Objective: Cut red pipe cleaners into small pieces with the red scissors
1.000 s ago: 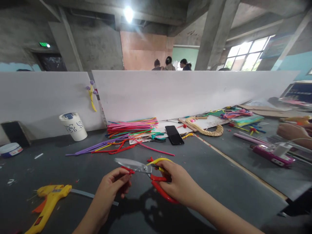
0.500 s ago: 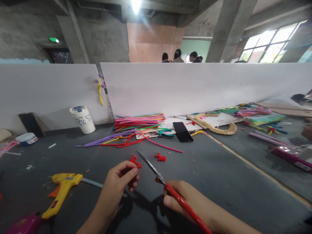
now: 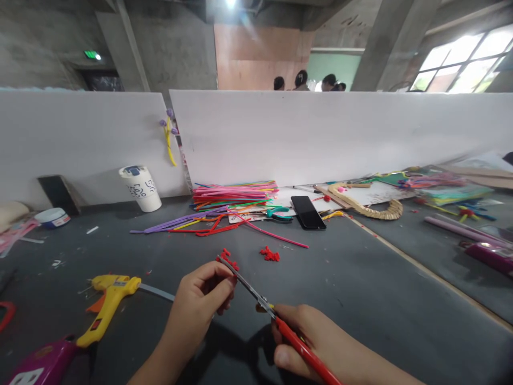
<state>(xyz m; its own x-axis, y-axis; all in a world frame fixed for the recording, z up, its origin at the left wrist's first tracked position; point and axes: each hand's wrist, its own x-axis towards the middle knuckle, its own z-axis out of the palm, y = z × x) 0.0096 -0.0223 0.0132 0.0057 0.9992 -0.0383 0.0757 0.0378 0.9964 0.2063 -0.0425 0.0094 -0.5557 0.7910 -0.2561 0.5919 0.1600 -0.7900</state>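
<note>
My left hand [image 3: 208, 294] is closed in a pinch, thumb against forefinger. A trace of red shows at its fingertips, but I cannot make out what it holds. In my right hand [image 3: 298, 342] is a pair of red-handled scissors [image 3: 256, 294], blades pointing up and left. The blades pass close by the left fingertips and overlap, in view, a small heap of short red fuzzy pieces [image 3: 226, 253]. I cannot tell whether they touch it. Another heap of red pieces [image 3: 270, 254] lies on the dark table to the right.
A yellow glue gun [image 3: 108, 305] lies at left. Behind are a bundle of coloured pipe cleaners [image 3: 234, 193], teal-handled pliers [image 3: 279, 215], a black phone [image 3: 308, 213] and a white cup [image 3: 141, 188]. A white board [image 3: 320, 139] stands along the back.
The scissor tips have moved left, over the left fingertips and the near red heap. The blades look closer together. The whole view has shifted slightly.
</note>
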